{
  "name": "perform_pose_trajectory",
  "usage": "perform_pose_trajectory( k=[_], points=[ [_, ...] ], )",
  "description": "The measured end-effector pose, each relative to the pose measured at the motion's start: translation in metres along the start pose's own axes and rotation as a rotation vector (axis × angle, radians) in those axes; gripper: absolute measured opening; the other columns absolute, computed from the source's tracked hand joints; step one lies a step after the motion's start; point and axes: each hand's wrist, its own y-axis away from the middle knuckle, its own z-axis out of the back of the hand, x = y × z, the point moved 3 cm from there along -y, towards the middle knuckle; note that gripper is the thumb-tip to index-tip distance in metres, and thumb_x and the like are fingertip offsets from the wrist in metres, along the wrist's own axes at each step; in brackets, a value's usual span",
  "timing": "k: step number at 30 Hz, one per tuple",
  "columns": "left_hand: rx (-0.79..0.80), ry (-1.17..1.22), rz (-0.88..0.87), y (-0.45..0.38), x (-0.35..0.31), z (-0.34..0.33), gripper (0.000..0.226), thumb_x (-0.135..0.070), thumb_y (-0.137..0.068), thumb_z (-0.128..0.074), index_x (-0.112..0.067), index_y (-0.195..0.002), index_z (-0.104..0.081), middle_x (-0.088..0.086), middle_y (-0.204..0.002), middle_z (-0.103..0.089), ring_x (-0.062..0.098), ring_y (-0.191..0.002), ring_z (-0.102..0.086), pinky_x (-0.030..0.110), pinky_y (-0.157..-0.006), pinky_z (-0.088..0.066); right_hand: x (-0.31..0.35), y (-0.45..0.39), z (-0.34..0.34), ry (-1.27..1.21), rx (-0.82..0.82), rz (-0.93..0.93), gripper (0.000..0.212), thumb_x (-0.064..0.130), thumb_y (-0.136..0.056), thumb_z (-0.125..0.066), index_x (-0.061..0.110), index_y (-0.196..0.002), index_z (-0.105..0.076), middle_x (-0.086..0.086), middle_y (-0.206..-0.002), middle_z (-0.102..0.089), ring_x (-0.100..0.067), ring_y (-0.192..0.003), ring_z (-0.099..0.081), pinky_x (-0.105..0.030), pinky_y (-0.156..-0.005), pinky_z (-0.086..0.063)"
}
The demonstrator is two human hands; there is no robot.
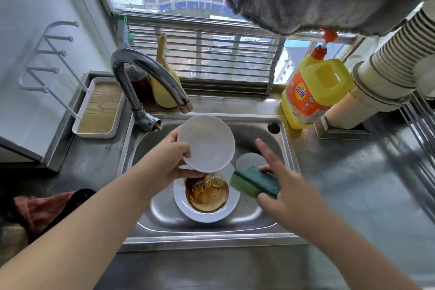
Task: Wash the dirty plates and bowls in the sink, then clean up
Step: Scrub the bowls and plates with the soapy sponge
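Observation:
My left hand grips a white bowl by its left rim and holds it tilted above the steel sink, just under the tap spout. My right hand holds a green and yellow sponge to the right of the bowl, with the forefinger stretched out straight. Below them a white plate lies in the basin with brown sauce pooled in its middle. Another white dish shows partly behind the sponge.
A curved chrome tap stands at the sink's back left. A yellow detergent bottle with an orange pump sits at the back right. A white tray lies left of the tap. A reddish cloth lies on the left counter.

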Motion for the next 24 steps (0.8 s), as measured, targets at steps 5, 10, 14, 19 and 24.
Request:
perform_pose_trajectory(
  k=[5,10,14,19,24],
  points=[
    [0.138,-0.139,0.054,0.012,0.000,-0.010,0.048,0.005,-0.086,-0.033,-0.028,-0.115,-0.053,0.016,-0.115,-0.051,0.038,-0.097,-0.059,0.044,-0.063,-0.060,0.014,-0.019,-0.004,0.274,0.136,0.199,0.076,0.036,-0.086,-0.056,0.053,-0.145,-0.010,0.011,-0.127,-0.052,-0.010,-0.108,-0.046,-0.024,-0.099,-0.044],
    [0.212,-0.336,-0.018,0.013,0.001,-0.002,0.041,-0.029,-0.096,-0.046,-0.044,-0.134,-0.045,0.007,-0.127,-0.053,0.032,-0.102,-0.063,0.047,-0.082,-0.057,0.015,-0.029,-0.004,0.014,0.219,0.101,0.029,0.024,-0.078,-0.062,0.031,-0.106,-0.062,0.003,-0.088,-0.064,-0.008,-0.073,-0.056,-0.020,-0.069,-0.050],
    [0.443,-0.661,-0.423,0.023,-0.009,0.013,0.073,-0.081,-0.054,-0.066,-0.059,-0.122,-0.050,-0.020,-0.147,-0.035,0.009,-0.134,-0.040,0.028,-0.109,-0.039,0.009,-0.038,0.013,-0.350,0.444,-0.037,0.018,0.019,-0.067,-0.055,0.017,-0.080,-0.067,0.000,-0.068,-0.055,-0.008,-0.063,-0.048,-0.017,-0.058,-0.039],
    [0.514,-1.061,-0.634,0.030,-0.017,0.009,0.036,-0.059,-0.059,-0.078,-0.054,-0.092,-0.065,-0.027,-0.121,-0.052,0.002,-0.132,-0.033,0.027,-0.110,-0.030,0.002,-0.041,0.018,-0.660,0.750,-0.168,0.020,0.006,-0.061,-0.049,0.007,-0.076,-0.062,-0.004,-0.068,-0.054,-0.009,-0.060,-0.051,-0.013,-0.053,-0.041],
    [0.680,-0.732,-0.456,0.028,-0.008,0.007,0.026,-0.017,-0.068,-0.084,-0.006,-0.090,-0.073,0.022,-0.093,-0.065,0.031,-0.089,-0.061,0.043,-0.090,-0.051,-0.016,-0.039,0.015,-0.949,0.886,-0.297,0.047,0.015,-0.054,-0.058,0.011,-0.100,-0.066,-0.009,-0.093,-0.063,-0.017,-0.080,-0.062,-0.024,-0.064,-0.054]
  ],
)
